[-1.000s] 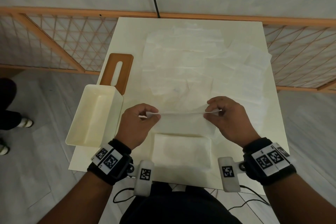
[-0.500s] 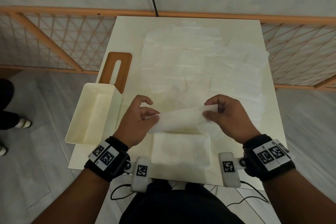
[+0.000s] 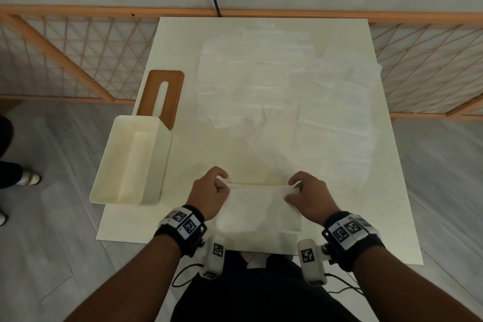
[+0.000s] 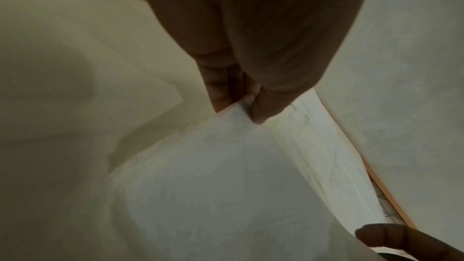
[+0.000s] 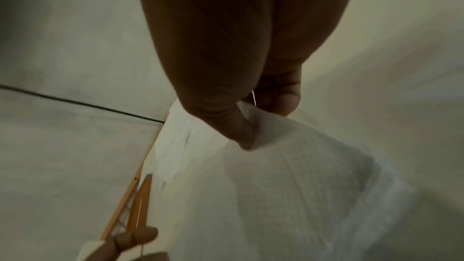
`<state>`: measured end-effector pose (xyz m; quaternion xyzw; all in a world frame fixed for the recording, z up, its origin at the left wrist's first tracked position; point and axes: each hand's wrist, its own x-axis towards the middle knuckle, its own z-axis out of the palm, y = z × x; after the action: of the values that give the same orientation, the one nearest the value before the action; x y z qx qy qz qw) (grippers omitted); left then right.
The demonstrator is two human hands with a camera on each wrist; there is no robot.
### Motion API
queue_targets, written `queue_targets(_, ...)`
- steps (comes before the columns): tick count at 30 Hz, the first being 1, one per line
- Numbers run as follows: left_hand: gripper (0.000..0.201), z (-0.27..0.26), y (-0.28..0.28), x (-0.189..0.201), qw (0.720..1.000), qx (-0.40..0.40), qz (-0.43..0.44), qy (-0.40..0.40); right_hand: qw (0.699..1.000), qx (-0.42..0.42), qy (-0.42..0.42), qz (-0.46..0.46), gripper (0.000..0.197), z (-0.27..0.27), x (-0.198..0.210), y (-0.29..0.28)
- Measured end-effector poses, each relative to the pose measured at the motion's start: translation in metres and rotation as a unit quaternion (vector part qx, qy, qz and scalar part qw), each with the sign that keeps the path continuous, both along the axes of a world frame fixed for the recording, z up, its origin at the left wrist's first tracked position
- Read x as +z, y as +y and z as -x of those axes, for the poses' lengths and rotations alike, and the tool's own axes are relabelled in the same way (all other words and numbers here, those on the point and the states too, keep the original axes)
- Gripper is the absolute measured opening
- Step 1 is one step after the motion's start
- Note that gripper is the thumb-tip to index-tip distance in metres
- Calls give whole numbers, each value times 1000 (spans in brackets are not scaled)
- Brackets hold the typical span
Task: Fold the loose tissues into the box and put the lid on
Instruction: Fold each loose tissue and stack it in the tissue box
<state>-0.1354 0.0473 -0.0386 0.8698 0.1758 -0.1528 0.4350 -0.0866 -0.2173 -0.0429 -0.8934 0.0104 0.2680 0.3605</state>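
Right now the left hand (image 3: 209,195) and right hand (image 3: 309,197) each pinch a far corner of the folded tissue (image 3: 258,206) at the table's (image 3: 183,222) near edge, where uneven release could skew it.

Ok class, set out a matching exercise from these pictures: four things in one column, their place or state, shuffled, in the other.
Things
1. box
2. lid
3. folded tissue
4. loose tissues

Place or state
A. brown, flat on the table behind the box
B. spread over the far part of the table
C. open and empty, at the table's left edge
D. pinched at both far corners by the left hand and right hand

Pairs: 1-C, 2-A, 3-D, 4-B
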Motion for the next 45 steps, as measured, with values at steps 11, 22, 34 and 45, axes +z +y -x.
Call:
queue_targets(11,21,-11,2,-19,999,22,-32,6,998,3,-22,54,21,3,-16,7)
queue_targets(22,15,-90,-30,-11,995,-40,-93,-21,994,-5,-98,49,29,-9,-4,0)
queue_targets(34,48,-202,-100,-30,993,20,-110,36,996,-40,-69,26,16,-22,4,-46)
queue_targets(45,24,-202,-92,36,980,154,124,3,987,-151,-30,-52,13,-40,8,-61)
